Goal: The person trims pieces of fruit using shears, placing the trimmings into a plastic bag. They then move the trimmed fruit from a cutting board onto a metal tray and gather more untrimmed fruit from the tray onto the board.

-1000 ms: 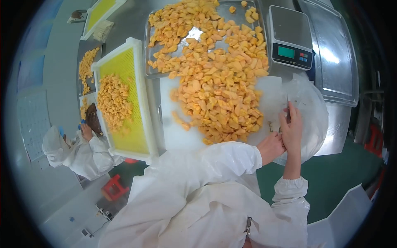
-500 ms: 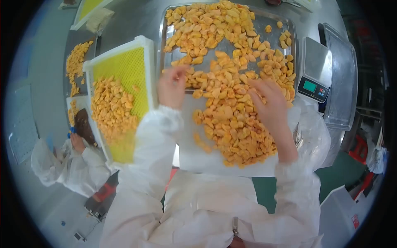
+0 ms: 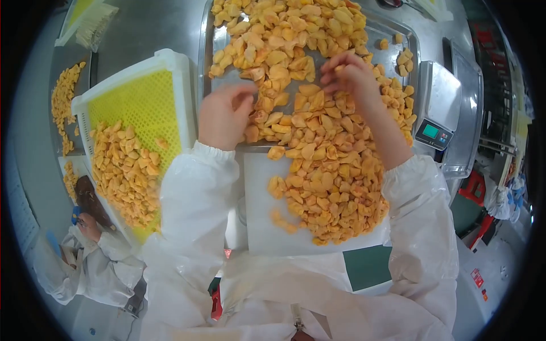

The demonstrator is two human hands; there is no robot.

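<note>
Head view: the fruit pieces [image 3: 318,165] lie as one long heap. Its long axis runs from the far end of the metal tray [image 3: 233,81] towards the person, spilling over the tray's near rim onto the white board [image 3: 256,227] on the worktop [image 3: 148,28]. Both hands are over the tray part of the heap; the board part lies nearer the body, between the forearms.

The left hand [image 3: 223,118] is at the tray's near left corner, fingers bent down onto the pieces just to its right. Whether its grip holds one I cannot tell. The right hand [image 3: 351,77] is farther out and to the right, its grip pinched on an orange piece [image 3: 339,69] at the fingertips; that piece is too small to tell which way it points. The loose slices lie every way.

The yellow mesh crate [image 3: 142,96] stands just beside the tray, nearer the left hand, and the scale [image 3: 438,108] stands right of the tray
</note>
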